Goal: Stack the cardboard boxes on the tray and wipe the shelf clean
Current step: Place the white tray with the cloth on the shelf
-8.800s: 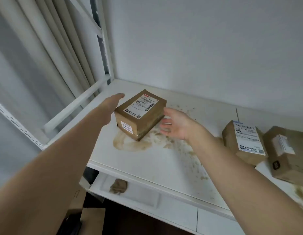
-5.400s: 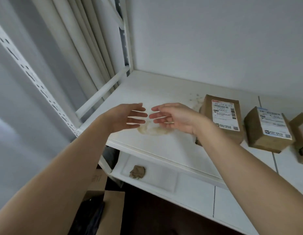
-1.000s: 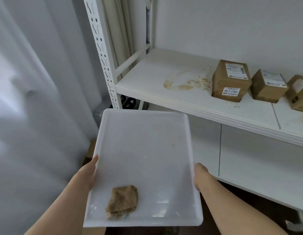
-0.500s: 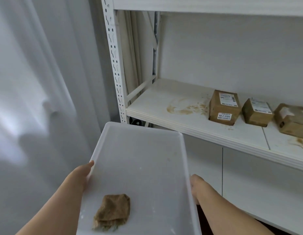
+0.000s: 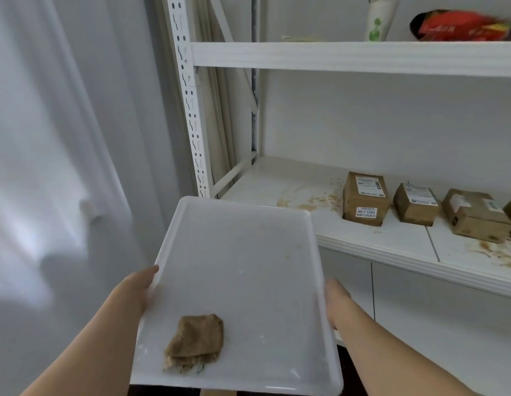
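Observation:
I hold a white plastic tray (image 5: 248, 224) in front of me at about shelf height. My left hand (image 5: 135, 288) grips its left rim and my right hand (image 5: 335, 298) grips its right rim. A folded brown cloth (image 5: 195, 340) lies in the tray's near left corner. On the white shelf (image 5: 391, 241) stand three cardboard boxes in a row: one (image 5: 364, 198) nearest the brown stain (image 5: 308, 200), a smaller one (image 5: 415, 204) beside it, and a third (image 5: 474, 215) further right. The edge of another box shows at the right border.
A perforated white upright (image 5: 191, 110) stands just behind the tray's far left corner. An upper shelf (image 5: 348, 60) carries a white bottle (image 5: 378, 20) and a red packet (image 5: 460, 25). A white curtain (image 5: 48, 167) hangs at left. More brown smears (image 5: 497, 252) mark the shelf at right.
Over the last second both hands have kept their grip on the tray. My view has tilted upward, bringing the upper shelf into sight, and the tray's far edge now overlaps the shelf's front corner.

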Demonstrator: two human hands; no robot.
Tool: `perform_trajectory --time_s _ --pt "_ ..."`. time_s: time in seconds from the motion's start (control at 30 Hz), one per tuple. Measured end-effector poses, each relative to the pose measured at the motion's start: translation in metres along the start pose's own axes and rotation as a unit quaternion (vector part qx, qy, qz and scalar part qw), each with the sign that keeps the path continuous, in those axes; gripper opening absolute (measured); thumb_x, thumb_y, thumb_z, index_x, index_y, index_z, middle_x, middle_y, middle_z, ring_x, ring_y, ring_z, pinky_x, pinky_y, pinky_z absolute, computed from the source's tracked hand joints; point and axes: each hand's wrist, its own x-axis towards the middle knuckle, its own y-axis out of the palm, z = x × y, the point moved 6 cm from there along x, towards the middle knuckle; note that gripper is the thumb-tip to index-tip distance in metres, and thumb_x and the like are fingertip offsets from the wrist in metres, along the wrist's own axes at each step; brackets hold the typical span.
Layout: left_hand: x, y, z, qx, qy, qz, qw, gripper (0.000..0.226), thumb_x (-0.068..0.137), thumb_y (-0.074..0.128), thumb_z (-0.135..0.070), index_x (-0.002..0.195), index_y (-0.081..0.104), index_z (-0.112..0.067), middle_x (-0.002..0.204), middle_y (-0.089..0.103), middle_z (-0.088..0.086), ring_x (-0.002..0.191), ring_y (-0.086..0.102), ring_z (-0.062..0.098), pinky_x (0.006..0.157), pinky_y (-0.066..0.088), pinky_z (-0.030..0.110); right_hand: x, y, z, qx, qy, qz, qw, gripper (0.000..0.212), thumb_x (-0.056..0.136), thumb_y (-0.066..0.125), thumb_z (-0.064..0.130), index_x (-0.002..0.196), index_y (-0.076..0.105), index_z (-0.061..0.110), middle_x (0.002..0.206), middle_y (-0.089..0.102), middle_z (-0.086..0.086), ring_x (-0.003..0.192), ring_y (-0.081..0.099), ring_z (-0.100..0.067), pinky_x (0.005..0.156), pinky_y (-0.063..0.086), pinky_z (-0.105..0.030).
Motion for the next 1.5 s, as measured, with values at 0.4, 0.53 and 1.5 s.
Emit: perform_trajectory --time_s 0.4,0.53,1.5 --pt "0.001 0.08 -0.07 0.009 0.066 0.048 0.997 0.02 0.077 0.06 -0.02 0.092 0.058 -0.007 0.076 0.057 0.011 0.057 0.052 0.027 0.054 0.048 0.031 -0.018 -0.037 0.094 0.053 -0.065 -0.071 0.994 0.035 0.088 0.046 0.032 0.108 0.057 0.006 0.104 0.059 -0.011 0.092 0.058 -0.032 0.078 0.045 -0.037" --pt "0.008 0.113 -0.093 0.007 0.1 0.046 0.994 0.026 0.079 0.062 -0.022 0.098 0.059 -0.004 0.08 0.058 0.013 0.058 0.054 0.028 0.052 0.047 0.032 0.001 -0.042 0.119 0.061 -0.065 -0.079 0.993 0.029 0.091 0.044 0.03 0.11 0.049 0.007 0.108 0.05 -0.009 0.093 0.047 -0.03 0.078 0.037 -0.035" --pt "0.103 0.264 -0.221 0.048 0.214 -0.157 0.963 0.032 0.083 0.049 -0.029 0.061 0.031 -0.013 0.063 0.031 0.005 0.055 0.029 0.02 0.054 0.026 0.029 0.145 0.081 0.278 -0.206 -0.235 -0.002 0.95 0.049 0.091 0.049 0.027 0.128 0.043 -0.005 0.125 0.054 -0.017 0.108 0.056 -0.033 0.082 0.047 -0.034"
